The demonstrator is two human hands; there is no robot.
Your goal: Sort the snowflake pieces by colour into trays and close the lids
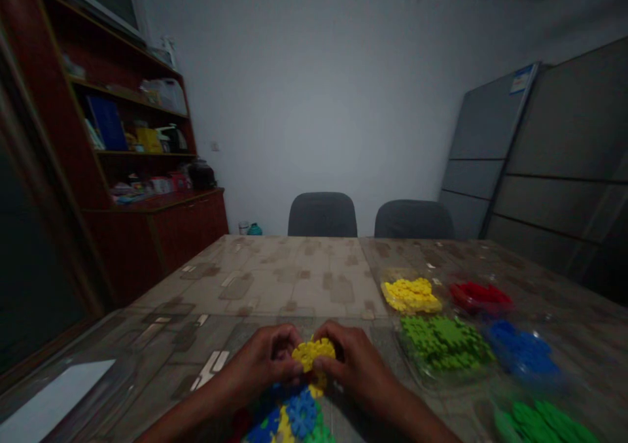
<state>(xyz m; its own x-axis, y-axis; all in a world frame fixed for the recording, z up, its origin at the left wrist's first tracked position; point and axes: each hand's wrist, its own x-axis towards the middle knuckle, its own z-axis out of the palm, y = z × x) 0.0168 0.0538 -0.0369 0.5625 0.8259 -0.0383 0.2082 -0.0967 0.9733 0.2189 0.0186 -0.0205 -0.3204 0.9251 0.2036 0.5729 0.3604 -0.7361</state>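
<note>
My left hand [265, 358] and my right hand [350, 361] meet near the front of the table, both closed on yellow snowflake-shaped interlocking pieces [313, 351]. Thumbs press the near side while the fingers curl behind. Just below, another yellow piece [318, 384] shows between the hands; whether it is joined to the held ones I cannot tell. Under my wrists lies a group of blue [301, 413], yellow and green pieces, with a dark red one at its left, partly covered by my left forearm. The lower edge of the frame cuts this group off.
To the right stand clear plastic boxes of yellow pieces [412, 294], red pieces [481, 296], light green pieces [446, 341], blue pieces [523, 351] and green pieces [544, 423]. A white sheet [59, 400] lies at the left. Two grey chairs [322, 214] stand beyond the patterned table [294, 273].
</note>
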